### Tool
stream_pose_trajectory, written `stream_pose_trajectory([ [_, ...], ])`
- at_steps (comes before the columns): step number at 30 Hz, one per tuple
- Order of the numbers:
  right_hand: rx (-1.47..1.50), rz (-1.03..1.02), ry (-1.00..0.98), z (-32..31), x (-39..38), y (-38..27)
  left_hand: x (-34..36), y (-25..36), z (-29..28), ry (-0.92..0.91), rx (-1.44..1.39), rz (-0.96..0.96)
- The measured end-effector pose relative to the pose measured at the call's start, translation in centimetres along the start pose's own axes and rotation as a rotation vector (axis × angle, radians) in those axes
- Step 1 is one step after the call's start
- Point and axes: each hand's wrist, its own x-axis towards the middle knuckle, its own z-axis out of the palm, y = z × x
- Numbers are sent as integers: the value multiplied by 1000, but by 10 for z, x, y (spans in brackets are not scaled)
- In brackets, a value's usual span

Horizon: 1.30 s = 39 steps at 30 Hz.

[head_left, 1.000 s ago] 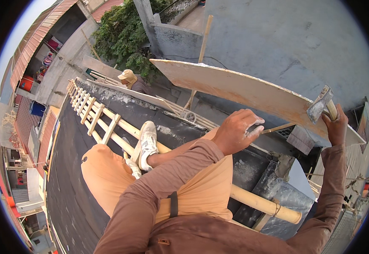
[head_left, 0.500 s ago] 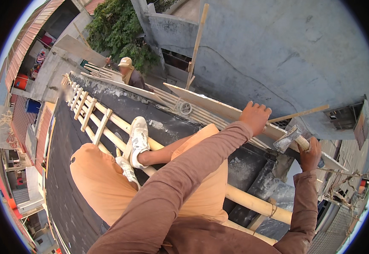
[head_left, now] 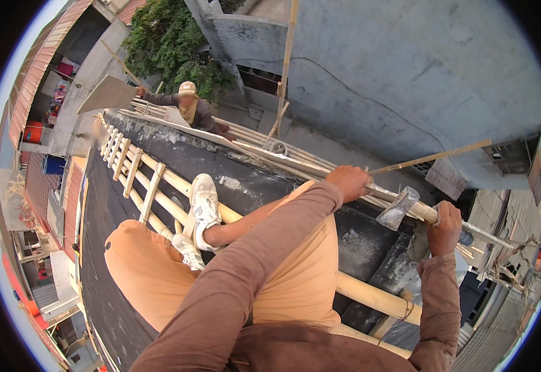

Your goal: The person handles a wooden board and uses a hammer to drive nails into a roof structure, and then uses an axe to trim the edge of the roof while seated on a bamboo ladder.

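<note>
My left hand (head_left: 350, 183) is closed over the upper edge of a long, thin board (head_left: 283, 157), seen nearly edge-on along the roof's edge. To its right my right hand (head_left: 444, 227) grips the wooden handle of a hatchet (head_left: 399, 208), whose grey metal head points toward the left hand. The hatchet lies against the board; whether the right fingers also hold the board is hidden. I sit on the black roof, with my shoes on a bamboo ladder (head_left: 135, 163).
A co-worker (head_left: 191, 110) stands beyond the roof edge, one hand at a flat panel (head_left: 108, 94). Bamboo poles (head_left: 233, 131) lie along that edge. A thick bamboo pole (head_left: 376, 297) runs beside my legs. Opposite rises a grey wall (head_left: 394, 74); an upright pole (head_left: 288, 56) stands before it.
The long board has tipped to a more edge-on angle. Both hands and the hatchet have shifted slightly left, the left hand also lower. The co-worker's arm is now stretched toward the panel.
</note>
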Motion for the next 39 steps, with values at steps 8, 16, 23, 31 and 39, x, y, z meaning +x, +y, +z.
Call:
stream_pose_trajectory([
  [8, -39, -12, -123, -5, 25, -2, 6, -11, -3, 32, 43, 19],
  [16, 52, 178, -89, -56, 36, 19, 29, -19, 3, 110, -15, 115],
  [23, 311, 487, 16, -118, -7, 6, 30, -18, 3, 13, 49, 147],
  [31, 550, 673, 17, -125, -49, -30, 21, -17, 22, -137, 10, 206],
  [39, 607, 729, 14, -119, -52, -48, 17, -36, 23, -111, 17, 223],
])
